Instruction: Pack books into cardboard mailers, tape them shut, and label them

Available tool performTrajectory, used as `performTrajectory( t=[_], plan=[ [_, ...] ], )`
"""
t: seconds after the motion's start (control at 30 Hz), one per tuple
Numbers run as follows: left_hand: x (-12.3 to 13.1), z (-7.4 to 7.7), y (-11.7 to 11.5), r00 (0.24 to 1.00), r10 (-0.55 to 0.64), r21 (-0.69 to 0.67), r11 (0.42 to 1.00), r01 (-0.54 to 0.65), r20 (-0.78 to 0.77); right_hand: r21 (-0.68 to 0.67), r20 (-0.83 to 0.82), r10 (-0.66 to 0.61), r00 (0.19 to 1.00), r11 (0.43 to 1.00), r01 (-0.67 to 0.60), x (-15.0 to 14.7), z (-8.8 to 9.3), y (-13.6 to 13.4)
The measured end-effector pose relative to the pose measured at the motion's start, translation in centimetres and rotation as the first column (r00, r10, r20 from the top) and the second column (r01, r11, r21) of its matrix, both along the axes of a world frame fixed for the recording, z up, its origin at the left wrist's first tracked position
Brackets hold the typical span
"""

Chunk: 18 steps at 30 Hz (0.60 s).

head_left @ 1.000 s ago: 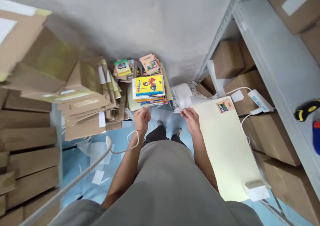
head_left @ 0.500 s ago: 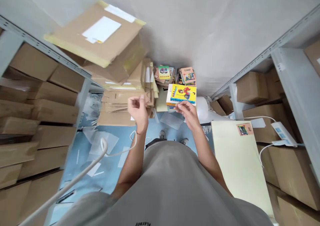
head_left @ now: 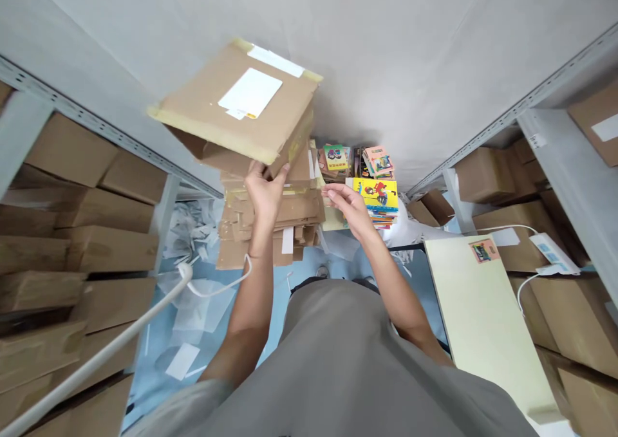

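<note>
My left hand (head_left: 264, 191) is raised to the front of the cardboard stack, its fingers curled in at the lower edge of a large flattened cardboard box (head_left: 203, 116) with yellowish tape and a white label. Its thumb points up on the right side; the fingertips are partly hidden. My right hand (head_left: 351, 209) has its fingers stretched leftward, just off the right side of the cardboard stack (head_left: 270, 208), and nothing shows in them. Just beyond that hand lies a yellow picture book (head_left: 379, 195) atop a pile. Behind it sit small books with a green cover (head_left: 337, 157) and a pink cover (head_left: 379, 160).
Shelves of brown boxes (head_left: 113, 250) rise on the left, with more boxes (head_left: 516, 218) on the right. A white pole (head_left: 111, 347) crosses the lower left. A pale tabletop (head_left: 483, 308) holds a small booklet (head_left: 484, 250), near a power strip (head_left: 555, 255). Papers (head_left: 182, 361) litter the blue floor.
My left hand has moved up to the cardboard box's edge. The right hand has shifted left, off the yellow book's front edge. The view has turned, so surroundings sit lower and further right.
</note>
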<state>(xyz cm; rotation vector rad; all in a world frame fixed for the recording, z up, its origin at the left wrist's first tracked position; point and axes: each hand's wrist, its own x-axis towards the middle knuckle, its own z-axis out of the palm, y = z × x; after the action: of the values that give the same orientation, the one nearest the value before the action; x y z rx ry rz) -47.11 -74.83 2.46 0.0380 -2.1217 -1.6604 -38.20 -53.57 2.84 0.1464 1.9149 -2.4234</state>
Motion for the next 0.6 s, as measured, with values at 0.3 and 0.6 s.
performTrajectory(
  t=[0.3,0.6],
  plan=[
    [5.6,1.1,4.0,0.957,-0.291,-0.213,0.934,0.288,0.018,-0.107,0.006,-0.107,0.994,0.988,0.107,-4.6,2.0,-0.2],
    [10.5,1.4,8.4,0.699,-0.71,-0.418,0.662,0.622,-0.086,-0.145,0.146,-0.4,0.905,0.896,0.419,2.4,2.3,6.3]
  ],
)
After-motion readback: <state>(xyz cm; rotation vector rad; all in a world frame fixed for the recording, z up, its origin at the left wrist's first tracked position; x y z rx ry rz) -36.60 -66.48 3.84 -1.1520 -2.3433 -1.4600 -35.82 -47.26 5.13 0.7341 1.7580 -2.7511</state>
